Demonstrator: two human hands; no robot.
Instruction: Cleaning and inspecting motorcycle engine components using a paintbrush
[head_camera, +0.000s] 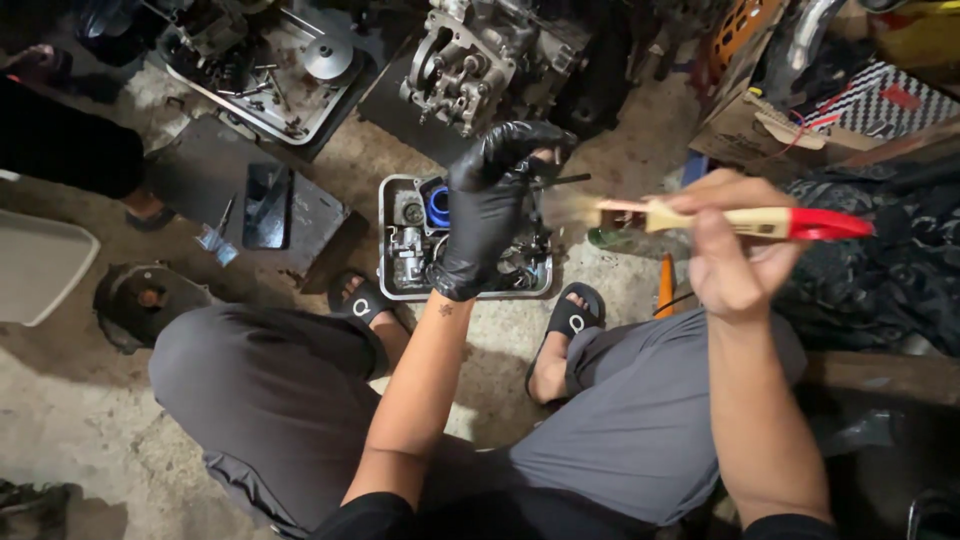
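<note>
Black-gloved left hand (487, 210) fingers pinch thin rod (562, 181) | right hand (728, 250) grips wooden brush (735, 220)

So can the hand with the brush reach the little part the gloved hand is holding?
Probably yes. The right hand holds the brush with its bristles pointing at the small dark part pinched by the gloved left hand. Nothing sits between the bristles and the part; the gap looks small.
</note>
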